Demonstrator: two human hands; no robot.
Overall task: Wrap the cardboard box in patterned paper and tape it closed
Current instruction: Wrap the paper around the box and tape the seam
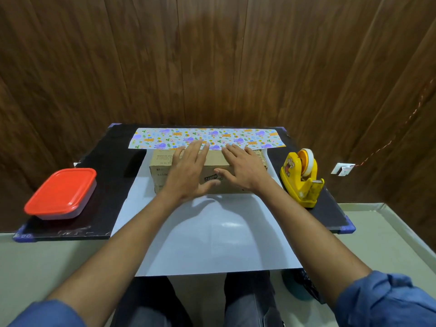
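Black table: one box, two hands.

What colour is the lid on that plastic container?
Red; the lid shows plainly in the head view.

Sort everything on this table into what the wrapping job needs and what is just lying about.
For the job:
- cardboard box, under both hands
- patterned paper, white side up, far edge folded to show the print
- yellow tape dispenser

Lying about:
- red-lidded container, at the left
- wall socket, off the table
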